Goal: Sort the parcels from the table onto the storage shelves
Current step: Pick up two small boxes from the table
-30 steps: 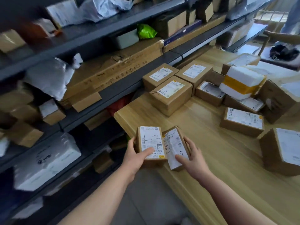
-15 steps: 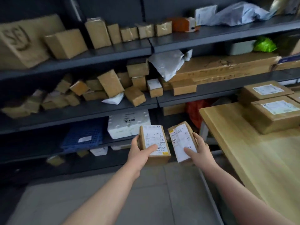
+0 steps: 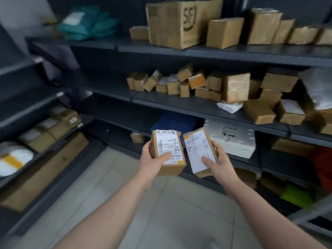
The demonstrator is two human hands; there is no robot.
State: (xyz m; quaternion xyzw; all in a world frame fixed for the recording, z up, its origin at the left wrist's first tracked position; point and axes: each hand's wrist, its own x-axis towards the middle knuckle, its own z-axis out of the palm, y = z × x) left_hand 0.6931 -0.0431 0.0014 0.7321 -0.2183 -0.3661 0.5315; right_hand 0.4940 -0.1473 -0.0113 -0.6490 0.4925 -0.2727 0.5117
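- Left hand [image 3: 152, 161] grips the first box [image 3: 168, 150], thumb across its label; right hand [image 3: 218, 161] grips the second box [image 3: 196, 150] the same way.
- Both boxes are in the air, side by side, in front of the shelves [image 3: 152, 100], and not placed yet.
- The shelves hold many boxes. The table is out of view, so the remaining count is unknown; probably mid-task.

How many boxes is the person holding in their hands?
2. The left parcel is held by the left hand, and the right parcel by the right hand, side by side before the shelves. Nothing seems hidden behind them.
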